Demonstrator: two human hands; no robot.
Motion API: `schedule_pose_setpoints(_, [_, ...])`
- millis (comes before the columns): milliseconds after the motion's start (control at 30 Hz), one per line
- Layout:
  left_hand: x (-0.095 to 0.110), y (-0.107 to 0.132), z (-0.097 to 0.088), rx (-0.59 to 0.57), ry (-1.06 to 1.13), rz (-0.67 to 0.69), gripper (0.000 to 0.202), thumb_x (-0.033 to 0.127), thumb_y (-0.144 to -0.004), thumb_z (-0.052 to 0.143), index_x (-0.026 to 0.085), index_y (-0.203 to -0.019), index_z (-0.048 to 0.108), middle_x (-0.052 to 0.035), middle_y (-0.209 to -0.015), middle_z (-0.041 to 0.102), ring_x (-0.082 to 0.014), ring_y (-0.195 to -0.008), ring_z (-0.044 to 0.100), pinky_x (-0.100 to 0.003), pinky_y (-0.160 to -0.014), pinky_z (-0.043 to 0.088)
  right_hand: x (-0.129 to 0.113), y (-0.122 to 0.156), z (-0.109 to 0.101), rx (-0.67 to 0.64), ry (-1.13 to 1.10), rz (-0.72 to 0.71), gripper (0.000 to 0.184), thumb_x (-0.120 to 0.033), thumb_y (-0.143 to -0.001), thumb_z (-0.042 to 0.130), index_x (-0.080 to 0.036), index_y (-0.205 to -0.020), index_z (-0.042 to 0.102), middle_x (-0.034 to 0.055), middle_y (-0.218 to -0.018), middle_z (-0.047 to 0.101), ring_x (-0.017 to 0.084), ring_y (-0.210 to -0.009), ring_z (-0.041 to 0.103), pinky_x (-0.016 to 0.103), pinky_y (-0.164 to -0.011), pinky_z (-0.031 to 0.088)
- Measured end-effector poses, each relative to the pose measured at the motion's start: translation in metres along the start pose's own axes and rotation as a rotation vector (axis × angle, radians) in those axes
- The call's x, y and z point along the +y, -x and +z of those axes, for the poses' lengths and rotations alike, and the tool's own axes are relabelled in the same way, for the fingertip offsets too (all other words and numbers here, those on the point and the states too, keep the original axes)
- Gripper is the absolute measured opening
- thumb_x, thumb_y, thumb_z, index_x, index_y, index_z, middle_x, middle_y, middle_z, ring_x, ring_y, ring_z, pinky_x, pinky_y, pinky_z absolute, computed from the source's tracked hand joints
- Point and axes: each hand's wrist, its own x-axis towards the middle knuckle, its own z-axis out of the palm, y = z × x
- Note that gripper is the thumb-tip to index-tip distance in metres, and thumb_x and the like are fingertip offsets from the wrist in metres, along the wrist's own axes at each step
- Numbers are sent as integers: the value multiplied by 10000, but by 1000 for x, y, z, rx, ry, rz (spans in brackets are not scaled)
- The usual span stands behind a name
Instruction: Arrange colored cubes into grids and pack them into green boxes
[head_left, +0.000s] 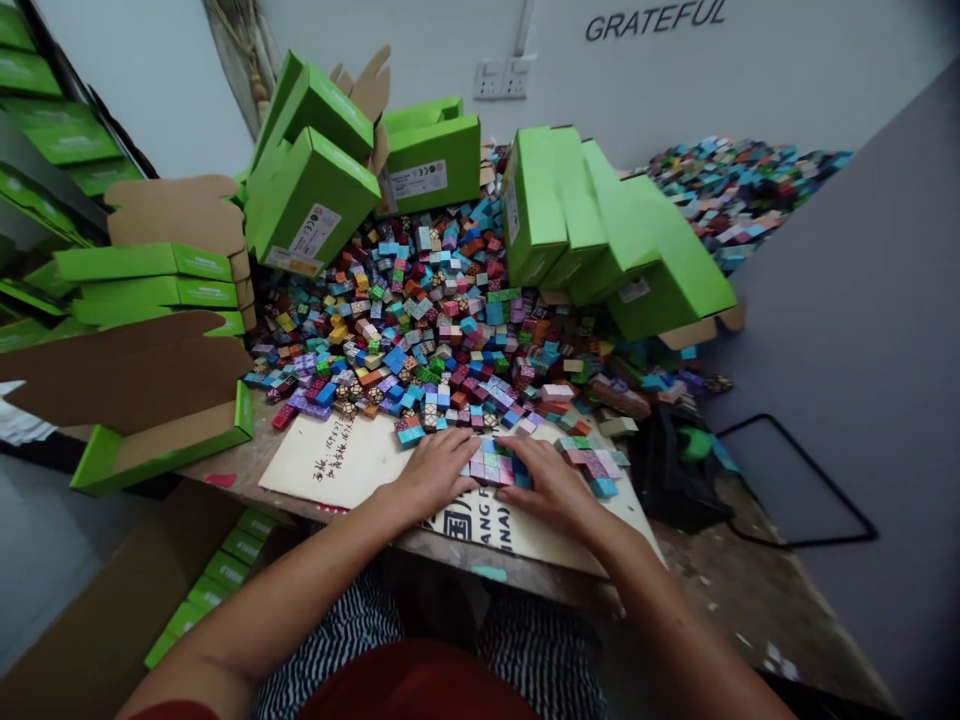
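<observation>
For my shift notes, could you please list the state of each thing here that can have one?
Left hand, touching grouped blocks
Right hand, likewise
Grouped blocks, side by side
Loose blocks, heaped
Printed board, lying flat
Front-left box, open
Green boxes at right, tilted
Wall sockets, unused

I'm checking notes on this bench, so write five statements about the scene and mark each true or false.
1. The left hand and right hand are at opposite ends of a block of small cubes. True.
2. The board under the hands is blank. False: the board bears writing.
3. Loose coloured pieces lie heaped beyond the board. True.
4. Every green box is closed. False: a green box at the near left lies open.
5. The wall lettering reads "THANKFUL". False: the wall lettering reads "GRATEFUL".
</observation>
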Motion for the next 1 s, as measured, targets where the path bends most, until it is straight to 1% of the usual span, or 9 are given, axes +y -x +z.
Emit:
schedule_pose_setpoints(100, [4,4,0,17,-91,11,549,316,-859,641,224,-1350,415,-86,-1446,408,-289,-1343,316,-474,-1064,319,1,10,-13,9,-73,-15,640,-402,-754,685,-274,-1340,462,115,-1338,526,316,-1226,475,487,-989,413])
schedule_pose_setpoints(200, [13,8,-7,81,-174,38,577,315,-845,661,225,-1358,411,-86,-1481,354,-301,-1358,280,-483,-1073,297,4,35,-32,118,-106,65,521,-425,-846,559,-291,-1341,464,88,-1321,544,284,-1198,507,454,-969,430])
schedule_pose_setpoints(267, [22,5,-11,119,-181,53,581,357,-843,662,222,-1353,418,-92,-1463,379,-296,-1335,313,-474,-1071,297,6,56,-39,176,-67,202,450,-448,-874,496,-284,-1292,519,84,-1228,597,258,-1018,606,414,-866,485])
schedule_pose_setpoints(333, [31,-5,-11,112,-144,81,623,451,-820,669,215,-1343,428,-95,-1433,418,-295,-1322,327,-466,-1070,297,8,75,-38,164,-30,332,451,-474,-856,506,-269,-1255,557,81,-1106,632,218,-790,636,375,-733,512])
schedule_pose_setpoints(433, [41,-27,-1,26,-76,116,753,560,-750,697,194,-1347,421,-106,-1433,415,-315,-1332,305,-476,-1071,286,7,87,-23,122,-44,400,481,-439,-802,560,-234,-1237,573,75,-976,633,206,-714,616,347,-661,504])
schedule_pose_setpoints(567, [45,-45,14,-32,-37,132,625,500,-802,667,222,-1316,447,-70,-1342,512,-289,-1200,448,-465,-992,347,4,81,-9,160,-90,372,358,-351,-824,499,-225,-1135,624,61,-883,607,214,-786,608,336,-688,489])
schedule_pose_setpoints(700, [40,-40,16,10,-23,141,556,481,-804,656,222,-1266,486,-56,-1277,557,-277,-1131,488,-450,-954,361,11,77,-21,148,-109,331,286,-312,-818,506,-217,-1038,663,57,-841,612,212,-774,606,328,-685,489])
schedule_pose_setpoints(833, [35,-30,11,2,11,218,573,497,-787,672,227,-1258,489,-39,-1241,582,-254,-1124,501,-425,-988,338,16,64,-29,206,-24,294,312,-259,-834,499,-229,-1108,645,80,-984,637,220,-878,616,329,-755,499])
schedule_pose_setpoints(1000, [31,-24,9,12,14,221,584,500,-803,659,231,-1286,470,-51,-1280,562,-248,-1162,488,-434,-1030,304,4,39,-11,27,112,219,432,-70,-805,409,-174,-1165,626,109,-1009,649,211,-921,622,319,-798,502])
